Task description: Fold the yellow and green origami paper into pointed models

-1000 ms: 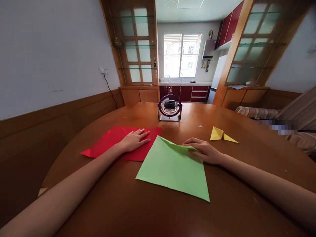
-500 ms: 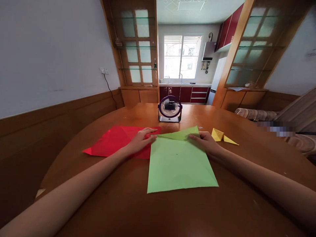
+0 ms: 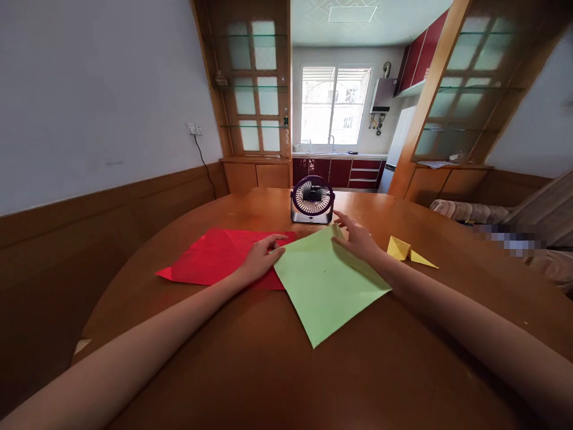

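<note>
A square green paper sheet [image 3: 326, 280] lies flat on the wooden table [image 3: 277, 370], turned like a diamond with one corner toward me. My left hand [image 3: 261, 258] pinches its left corner, over the edge of a red paper sheet [image 3: 215, 257]. My right hand [image 3: 358, 239] rests with fingers spread on the green sheet's far corner. The red sheet lies flat to the left, partly under the green one.
A small purple desk fan [image 3: 312, 200] stands just beyond the green sheet's far corner. A folded yellow paper shape [image 3: 405, 250] lies to the right of my right hand. A wood-panelled wall runs along the left; a sofa [image 3: 470, 210] sits at the right.
The green sheet has turned counter-clockwise from lying square to a diamond, and its raised far edge now lies flat. My right hand moved up to the far corner; my left stayed at the left corner.
</note>
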Motion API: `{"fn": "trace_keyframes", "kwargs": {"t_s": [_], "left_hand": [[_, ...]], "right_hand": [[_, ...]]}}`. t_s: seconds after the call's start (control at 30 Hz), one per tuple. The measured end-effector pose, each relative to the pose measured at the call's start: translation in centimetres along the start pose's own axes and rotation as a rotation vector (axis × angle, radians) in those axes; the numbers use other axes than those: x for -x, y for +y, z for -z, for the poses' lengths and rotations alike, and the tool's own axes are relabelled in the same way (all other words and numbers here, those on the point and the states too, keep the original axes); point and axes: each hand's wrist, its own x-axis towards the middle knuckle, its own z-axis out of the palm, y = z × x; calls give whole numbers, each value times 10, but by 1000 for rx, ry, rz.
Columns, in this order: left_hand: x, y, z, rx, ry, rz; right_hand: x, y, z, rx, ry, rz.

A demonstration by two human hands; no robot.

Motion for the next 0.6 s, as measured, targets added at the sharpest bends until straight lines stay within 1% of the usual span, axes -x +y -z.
{"fn": "trace_keyframes", "kwargs": {"t_s": [0.03, 0.1, 0.17, 0.23, 0.3, 0.4, 0.5, 0.6], "left_hand": [[0, 0, -1, -22, 12, -2], [1, 0, -3, -62, 50, 3], [1, 0, -5, -96, 93, 14], [1, 0, -6, -136, 125, 31], [0, 0, -7, -193, 123, 43], [0, 2, -7, -268, 63, 31], [1, 5, -4, -334, -13, -17], [3, 9, 1, -409, -145, -100]], "right_hand": [[3, -4, 0, 81, 23, 95], [13, -14, 1, 185, 4, 250], [29, -26, 2, 267, -27, 357], [46, -35, 2, 300, -92, 442], [61, -39, 3, 275, -188, 457], [73, -36, 4, 179, -305, 420], [74, -23, 8, 90, -368, 363], [72, -9, 12, 17, -407, 337]]}}
